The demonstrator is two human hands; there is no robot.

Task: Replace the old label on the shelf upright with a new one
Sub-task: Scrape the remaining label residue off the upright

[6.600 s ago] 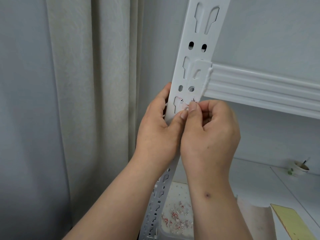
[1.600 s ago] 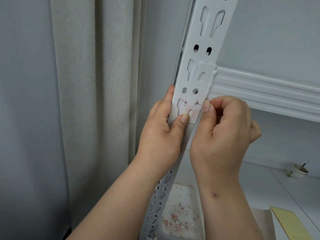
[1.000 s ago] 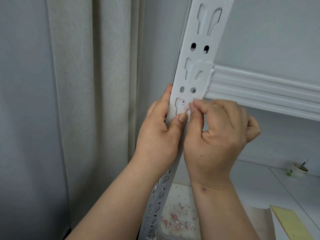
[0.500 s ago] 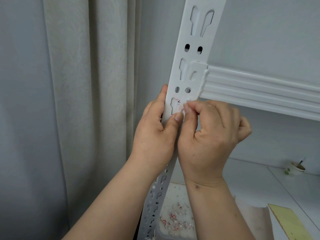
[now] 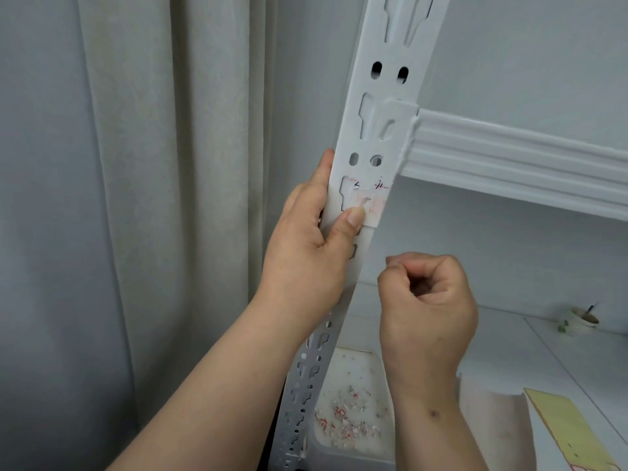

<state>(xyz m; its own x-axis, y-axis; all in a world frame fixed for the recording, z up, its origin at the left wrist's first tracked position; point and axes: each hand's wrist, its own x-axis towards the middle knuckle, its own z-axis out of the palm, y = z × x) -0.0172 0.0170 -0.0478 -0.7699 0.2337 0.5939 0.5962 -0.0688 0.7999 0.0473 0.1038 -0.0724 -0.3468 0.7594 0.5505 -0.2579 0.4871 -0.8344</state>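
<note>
A white slotted shelf upright (image 5: 384, 96) runs from top right down to the bottom centre. On it, just below two small holes, sits the worn old label (image 5: 370, 203), pale with faded red and black marks, its upper part scraped away. My left hand (image 5: 306, 253) grips the upright from the left, its thumb pressing on the label's lower left corner. My right hand (image 5: 428, 300) hangs below and to the right of the label, apart from the upright, fingers curled with thumb and forefinger pinched together. Whether a scrap is between them I cannot tell.
A white ribbed shelf beam (image 5: 509, 158) joins the upright on the right. Below lies a white tray (image 5: 353, 447) holding several torn label bits. A yellow sheet (image 5: 567, 433) lies at the bottom right, a small cup (image 5: 582, 319) stands farther back. A curtain (image 5: 153, 198) hangs at left.
My right hand has come off the label and dropped down and to the right, fingers pinched. The label's lower part now shows uncovered. My left hand still holds the upright.
</note>
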